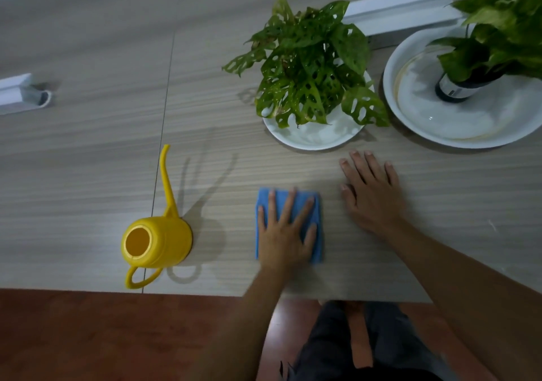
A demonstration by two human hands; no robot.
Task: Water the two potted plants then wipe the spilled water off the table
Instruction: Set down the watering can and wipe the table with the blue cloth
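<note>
My left hand (pixel 286 231) presses flat, fingers spread, on a folded blue cloth (pixel 264 201) lying on the wooden table (pixel 88 175). To its right, my right hand (pixel 371 193) rests flat and empty on the table, just below the white saucer (pixel 313 138) that carries the holey-leaved plant (pixel 308 67). A second plant (pixel 504 28) stands in a dark pot (pixel 451 89) inside a wide white dish (pixel 469 122) at the far right. At the left stands the yellow watering can (pixel 157 241), untouched, its long spout pointing away from me.
White cable ducts lie at the back right (pixel 401 5) and at the far left (pixel 20 93). A seam (pixel 164 134) runs across the table beside the can. The table's front edge (pixel 205 294) is near, with red floor and my legs below it.
</note>
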